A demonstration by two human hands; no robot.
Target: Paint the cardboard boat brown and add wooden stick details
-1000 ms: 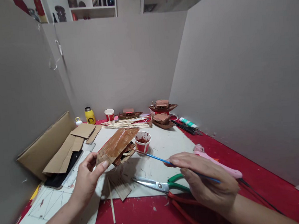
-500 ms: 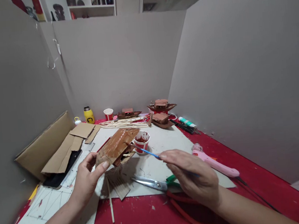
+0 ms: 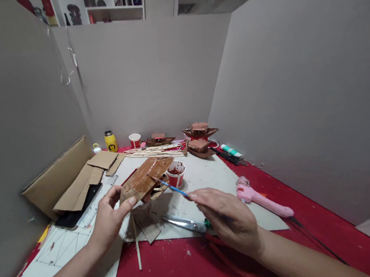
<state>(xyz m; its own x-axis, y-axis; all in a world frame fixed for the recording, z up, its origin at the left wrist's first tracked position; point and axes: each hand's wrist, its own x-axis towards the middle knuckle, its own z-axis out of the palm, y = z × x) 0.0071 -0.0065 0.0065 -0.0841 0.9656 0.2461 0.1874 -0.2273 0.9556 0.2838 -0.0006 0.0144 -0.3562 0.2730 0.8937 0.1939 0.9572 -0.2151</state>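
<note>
My left hand (image 3: pixel 114 214) grips the near left end of a cardboard model boat (image 3: pixel 148 175), its thumb on the top. Wet brown paint shines on the roof panel, while the corner by my thumb looks barer. In my right hand (image 3: pixel 226 214) is a paintbrush (image 3: pixel 174 188) with a blue handle. Its bristles rest on the painted roof near the right edge. Just behind the model stands a red and white paper cup (image 3: pixel 176 179), with brown paint inside and smeared on its rim.
Scissors (image 3: pixel 187 223) lie beneath my right hand. A pink glue gun (image 3: pixel 263 200) with a cord sits to the right. Cardboard pieces (image 3: pixel 76 181) are stacked at left. Behind are wooden sticks (image 3: pixel 155 151), brown model boats (image 3: pixel 201 148), a yellow bottle (image 3: pixel 110 141) and another cup (image 3: pixel 135 140).
My right hand and the paintbrush have moved left, carrying the bristles from the roof's right edge further onto its surface. My left hand still holds the model boat in nearly the same place.
</note>
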